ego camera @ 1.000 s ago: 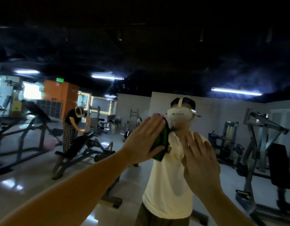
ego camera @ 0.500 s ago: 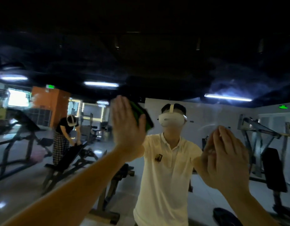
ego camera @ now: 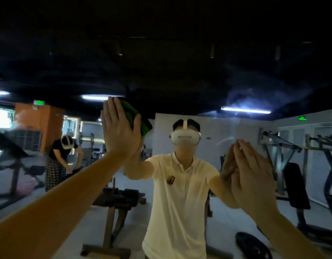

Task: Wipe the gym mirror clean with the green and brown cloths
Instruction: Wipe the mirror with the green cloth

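The folded green cloth (ego camera: 136, 116) is sitting high on the large smeared gym mirror (ego camera: 241, 98), the left hand (ego camera: 120, 131) pressing it there, grip flat with straight fingers. Lower right, the right hand (ego camera: 253, 176) is lying against the glass, grip flat, fingers together.

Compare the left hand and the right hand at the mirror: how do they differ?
The left hand sits higher on the gym mirror than the right hand. A green cloth shows past the left hand's palm; no cloth shows under the right hand. Both are flat, fingers straight, against the glass.
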